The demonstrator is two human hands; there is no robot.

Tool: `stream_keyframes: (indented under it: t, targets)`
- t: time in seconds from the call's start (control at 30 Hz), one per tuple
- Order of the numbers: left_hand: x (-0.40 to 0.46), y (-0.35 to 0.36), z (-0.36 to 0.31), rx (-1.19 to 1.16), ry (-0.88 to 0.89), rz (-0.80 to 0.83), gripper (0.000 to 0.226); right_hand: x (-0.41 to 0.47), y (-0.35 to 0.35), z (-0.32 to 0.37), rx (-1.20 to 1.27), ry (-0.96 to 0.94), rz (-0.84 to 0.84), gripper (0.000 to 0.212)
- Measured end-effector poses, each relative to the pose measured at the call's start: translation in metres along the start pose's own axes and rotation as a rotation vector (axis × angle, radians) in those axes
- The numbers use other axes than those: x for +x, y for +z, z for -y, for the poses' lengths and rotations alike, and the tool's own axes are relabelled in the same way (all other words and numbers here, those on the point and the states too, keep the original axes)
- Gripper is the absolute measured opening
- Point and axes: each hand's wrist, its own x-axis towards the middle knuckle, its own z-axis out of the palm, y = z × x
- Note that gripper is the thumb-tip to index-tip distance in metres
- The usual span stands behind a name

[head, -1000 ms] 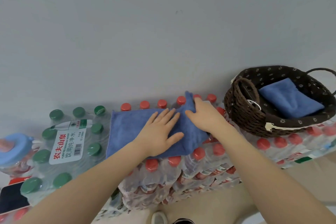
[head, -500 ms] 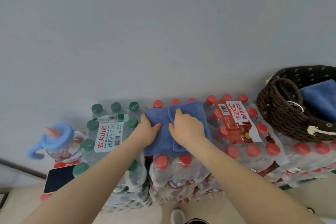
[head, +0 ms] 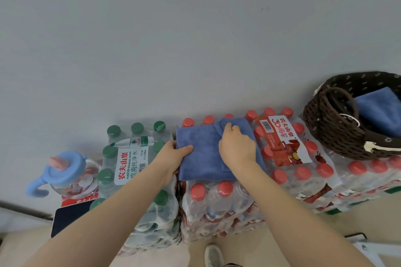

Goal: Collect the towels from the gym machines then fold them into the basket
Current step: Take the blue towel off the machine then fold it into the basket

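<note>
A blue towel [head: 199,156], folded into a small rectangle, lies on top of the red-capped water bottle packs [head: 219,197]. My left hand [head: 173,156] grips the towel's left edge, thumb on top and fingers underneath. My right hand [head: 235,147] rests on the towel's right half with its fingers curled over a fold. At the far right stands a dark brown woven basket [head: 329,128] on the bottle packs. Another folded blue towel [head: 382,110] lies inside it.
A pack of green-capped bottles [head: 130,158] stands to the left of the towel. Further left are a blue sippy cup [head: 65,171] and a dark phone [head: 69,217]. A grey wall rises right behind the packs. My shoe [head: 213,256] shows on the floor below.
The towel has been folded from a wide spread into a narrower rectangle. My left hand moved from lying flat on it to gripping its left edge. The view shifted left, pushing the basket toward the right edge.
</note>
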Motion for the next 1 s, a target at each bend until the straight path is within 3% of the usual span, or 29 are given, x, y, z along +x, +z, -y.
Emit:
stream_keyframes:
  t: [0.1,0.2,0.37,0.43,0.5,0.57,0.7,0.77,0.83,0.93,1.0]
  targets:
    - [-0.001,0.0,0.002,-0.046,0.095,-0.028,0.024,-0.003,0.007,0.0,-0.004,-0.076,0.004,0.062]
    - [-0.004,0.002,0.001,-0.066,0.139,-0.026,0.022,-0.011,0.013,-0.01,0.003,-0.189,0.113,0.073]
    - [-0.012,0.021,-0.014,-0.113,0.259,-0.05,0.018,-0.007,0.011,-0.018,0.09,-0.286,0.312,0.065]
    - [-0.015,0.036,-0.025,-0.105,0.318,-0.022,0.019,0.001,0.005,-0.022,0.412,-0.231,0.388,0.056]
    - [-0.013,0.052,-0.036,-0.072,0.325,0.012,0.025,0.001,-0.003,-0.032,1.082,-0.052,0.488,0.046]
    - [-0.01,0.068,-0.045,-0.021,0.302,0.055,0.028,-0.001,-0.01,-0.046,1.534,0.119,0.484,0.038]
    - [-0.005,0.103,-0.042,0.274,0.275,0.169,0.017,0.002,-0.012,-0.062,1.817,0.336,0.341,0.045]
    - [-0.003,0.112,-0.035,0.442,0.292,0.209,0.025,0.0,-0.014,-0.062,1.808,0.39,0.342,0.038]
    - [0.0,0.114,-0.027,0.572,0.408,0.186,0.017,0.001,-0.015,-0.062,1.749,0.324,0.353,0.028]
    - [0.0,0.108,-0.017,0.79,0.58,0.16,0.012,0.007,-0.013,-0.068,1.218,0.101,0.182,0.009]
    - [-0.003,0.105,-0.009,0.822,0.602,0.178,0.029,0.011,-0.007,-0.075,0.871,0.067,0.057,0.029]
